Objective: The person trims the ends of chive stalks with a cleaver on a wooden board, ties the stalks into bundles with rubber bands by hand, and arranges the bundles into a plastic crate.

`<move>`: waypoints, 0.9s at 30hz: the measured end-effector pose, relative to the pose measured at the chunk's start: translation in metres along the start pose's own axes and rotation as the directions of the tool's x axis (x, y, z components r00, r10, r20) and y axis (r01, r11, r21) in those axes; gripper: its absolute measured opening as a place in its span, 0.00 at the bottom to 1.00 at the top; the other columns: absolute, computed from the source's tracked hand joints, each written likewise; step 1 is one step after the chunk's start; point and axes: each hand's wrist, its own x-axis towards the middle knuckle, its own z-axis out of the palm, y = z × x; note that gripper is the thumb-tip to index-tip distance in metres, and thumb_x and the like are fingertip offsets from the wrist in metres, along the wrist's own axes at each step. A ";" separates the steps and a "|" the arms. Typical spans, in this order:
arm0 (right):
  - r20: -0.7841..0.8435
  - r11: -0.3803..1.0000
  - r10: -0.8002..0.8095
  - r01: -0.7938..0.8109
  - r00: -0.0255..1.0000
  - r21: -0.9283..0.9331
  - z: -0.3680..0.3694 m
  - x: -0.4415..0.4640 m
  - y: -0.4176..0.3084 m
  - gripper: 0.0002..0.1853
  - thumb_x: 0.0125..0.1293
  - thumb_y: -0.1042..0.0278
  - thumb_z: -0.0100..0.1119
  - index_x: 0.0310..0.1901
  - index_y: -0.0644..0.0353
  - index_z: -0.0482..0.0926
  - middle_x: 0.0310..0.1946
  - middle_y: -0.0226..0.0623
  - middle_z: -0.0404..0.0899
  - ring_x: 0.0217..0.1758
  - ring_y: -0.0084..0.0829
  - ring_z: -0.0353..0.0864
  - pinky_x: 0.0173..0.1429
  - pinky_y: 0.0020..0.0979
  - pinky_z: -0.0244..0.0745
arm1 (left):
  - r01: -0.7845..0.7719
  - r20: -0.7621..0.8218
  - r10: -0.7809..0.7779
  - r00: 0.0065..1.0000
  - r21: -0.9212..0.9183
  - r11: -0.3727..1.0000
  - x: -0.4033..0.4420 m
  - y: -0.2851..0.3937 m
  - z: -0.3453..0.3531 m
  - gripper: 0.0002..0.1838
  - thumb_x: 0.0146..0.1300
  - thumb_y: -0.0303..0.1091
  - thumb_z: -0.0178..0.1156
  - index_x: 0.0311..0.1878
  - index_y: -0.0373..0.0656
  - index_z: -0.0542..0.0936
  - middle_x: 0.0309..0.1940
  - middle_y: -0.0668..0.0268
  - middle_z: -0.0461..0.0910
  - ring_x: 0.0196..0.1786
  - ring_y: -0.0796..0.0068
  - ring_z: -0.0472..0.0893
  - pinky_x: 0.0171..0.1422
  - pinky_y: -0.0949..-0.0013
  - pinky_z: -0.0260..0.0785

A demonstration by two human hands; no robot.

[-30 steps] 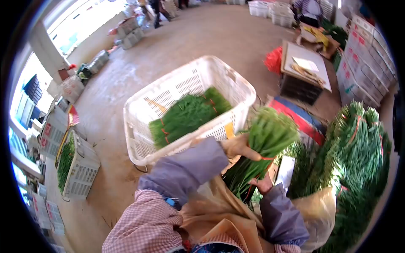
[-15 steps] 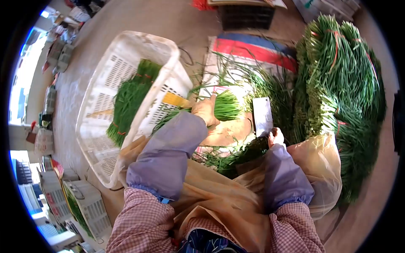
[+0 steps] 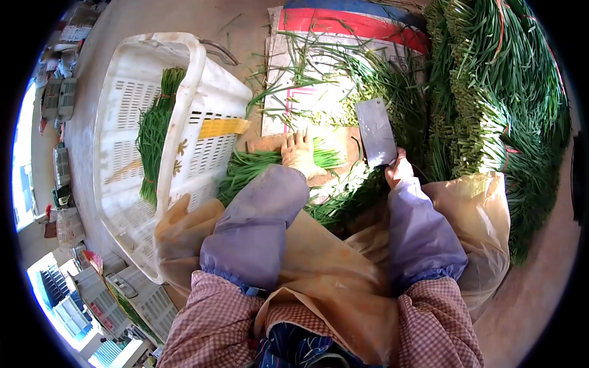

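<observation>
My left hand (image 3: 299, 153) lies across a bunch of garlic chives (image 3: 245, 172), fingers over its far side and thumb on the near side. It holds the bunch down on a wooden chopping board (image 3: 351, 140), with pale cut ends (image 3: 330, 153) sticking out to the right. In my right hand (image 3: 400, 170) is the handle of a cleaver (image 3: 375, 132), its broad blade raised and pointing away from me, apart from the bunch. Chive trimmings (image 3: 350, 196) are heaped along the board's near edge.
To the left, a white plastic crate (image 3: 199, 92) holds tied chives (image 3: 161, 129). Large tied bundles (image 3: 521, 80) are stacked at the right. Loose trimmings (image 3: 392, 80) lie on the printed sheet (image 3: 343, 23) beyond the board. More crates (image 3: 147, 294) stand at far left.
The view has shifted, so most things sit higher in it. My right hand has tilted the cleaver, its blade now leaning left. My left hand stays on the chives, its fingers now pointing straighter ahead.
</observation>
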 end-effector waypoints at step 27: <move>-0.106 0.879 -0.449 0.460 0.887 0.128 0.007 -0.107 -0.059 0.13 0.66 0.68 0.58 0.47 0.68 0.74 0.26 0.57 0.78 0.32 0.58 0.80 0.36 0.49 0.73 | 0.073 -0.155 -0.059 0.986 0.087 0.994 -0.010 -0.006 0.039 0.71 0.34 0.57 0.80 0.79 0.49 0.47 0.69 0.55 0.61 0.64 0.53 0.70 0.70 0.50 0.56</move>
